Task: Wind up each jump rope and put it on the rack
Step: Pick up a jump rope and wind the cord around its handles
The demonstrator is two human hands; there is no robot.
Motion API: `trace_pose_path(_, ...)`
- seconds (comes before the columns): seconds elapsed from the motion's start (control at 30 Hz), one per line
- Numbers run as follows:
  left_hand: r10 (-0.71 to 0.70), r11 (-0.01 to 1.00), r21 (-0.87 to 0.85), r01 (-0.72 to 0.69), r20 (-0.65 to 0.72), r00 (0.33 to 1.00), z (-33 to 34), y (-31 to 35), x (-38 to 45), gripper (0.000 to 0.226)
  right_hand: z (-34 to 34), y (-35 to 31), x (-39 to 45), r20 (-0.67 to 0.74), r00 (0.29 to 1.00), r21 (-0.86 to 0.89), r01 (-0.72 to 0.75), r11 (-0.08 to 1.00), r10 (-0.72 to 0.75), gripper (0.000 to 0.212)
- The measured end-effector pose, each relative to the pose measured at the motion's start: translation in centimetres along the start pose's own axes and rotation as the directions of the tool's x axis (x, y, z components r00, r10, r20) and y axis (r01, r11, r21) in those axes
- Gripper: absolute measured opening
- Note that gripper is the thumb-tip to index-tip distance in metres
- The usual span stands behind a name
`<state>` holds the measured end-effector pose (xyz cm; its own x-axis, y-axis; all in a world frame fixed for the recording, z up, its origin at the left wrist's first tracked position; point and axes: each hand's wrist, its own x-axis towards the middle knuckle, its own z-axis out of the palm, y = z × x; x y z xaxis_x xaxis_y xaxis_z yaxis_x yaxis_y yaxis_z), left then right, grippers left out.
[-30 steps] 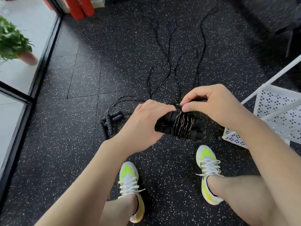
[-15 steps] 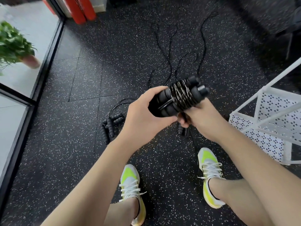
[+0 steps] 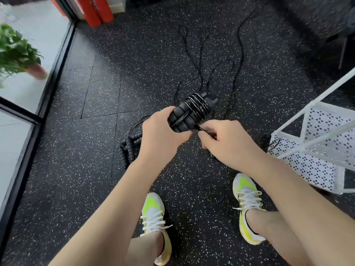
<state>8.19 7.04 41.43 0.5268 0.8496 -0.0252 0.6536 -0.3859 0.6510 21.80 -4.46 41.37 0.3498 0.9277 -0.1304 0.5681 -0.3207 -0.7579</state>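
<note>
Floor (image 3: pixel 80 169) is black rubber matting with white speckle, tile seams visible left of centre. Glass wall with black frame (image 3: pixel 57 73) runs down the left side; a green potted plant (image 3: pixel 17 52) sits beyond it. Red cylinders (image 3: pixel 96 10) stand at the top left edge. White perforated metal rack (image 3: pixel 315 150) stands on the floor at right, just beside the person's right foot.

Person stands in white and neon-yellow sneakers (image 3: pixel 153 214), both arms out front. Left hand (image 3: pixel 161 137) is wrapped around the wound jump rope bundle (image 3: pixel 192 110), fingers closed on the foam handles; the bundle is in the air above the floor, tilted up and to the right, cord coiled around its upper half. Right hand (image 3: pixel 226 141) pinches the loose cord end just below the bundle, thumb and forefinger closed on it.

More loose rope cords (image 3: pixel 201 54) trail across the floor behind the hands. A second set of black ribbed handles (image 3: pixel 128 146) lies on the floor just left of the left wrist
</note>
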Motion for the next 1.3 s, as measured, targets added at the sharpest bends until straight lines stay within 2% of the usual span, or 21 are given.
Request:
trace_pose_path(0.07,0.020,0.997,0.077,-0.020,0.002,1.000,0.2,-0.5,0.3,0.028,-0.1,0.0,-0.1,-0.029,0.999,-0.028,0.025,0.999,-0.025,0.014)
trace_pose_path(0.2,0.048,0.981,0.188,-0.056,0.049,0.998,0.5,-1.9,0.7,0.032,-0.4,-0.1,-0.2,-0.004,0.994,-0.109,0.105,0.988,-0.106,0.027)
trace_pose_path(0.3,0.107,0.968,0.216,-0.128,0.106,0.989,0.7,-2.3,0.5,0.032,-0.7,0.1,-0.1,0.028,0.988,-0.155,0.157,0.975,-0.155,0.026)
trace_pose_path(0.43,0.188,0.947,0.228,-0.227,0.181,0.965,0.8,-2.3,0.1,0.033,-1.7,0.3,0.0,-0.014,0.993,-0.171,0.116,0.978,-0.120,0.014)
trace_pose_path(0.6,0.293,0.906,0.216,-0.365,0.305,0.906,0.8,-2.2,-0.4,0.044,-3.1,0.9,0.4,-0.075,0.995,-0.260,0.051,0.964,-0.073,0.006)
trace_pose_path(0.8,0.422,0.851,0.148,-0.504,0.378,0.824,0.7,-1.9,-0.8,0.033,-3.4,2.0,0.9,-0.010,0.998,-0.185,0.053,0.981,-0.056,0.006)
trace_pose_path(0.93,0.468,0.849,0.072,-0.524,0.360,0.807,0.7,-2.0,-0.9,0.045,-3.8,2.0,0.8,0.027,0.999,-0.078,0.033,0.996,-0.031,0.004)
trace_pose_path(1.13,0.458,0.886,-0.094,-0.453,0.322,0.829,-0.1,-1.8,-1.2,0.057,-3.9,2.5,1.3,0.112,0.993,0.096,-0.032,0.995,0.021,0.003)
trace_pose_path(1.3,0.374,0.924,-0.223,-0.312,0.344,0.861,-1.4,-0.8,-1.6,0.071,-4.0,2.4,1.3,0.143,0.990,0.430,-0.049,0.902,-0.014,0.012)
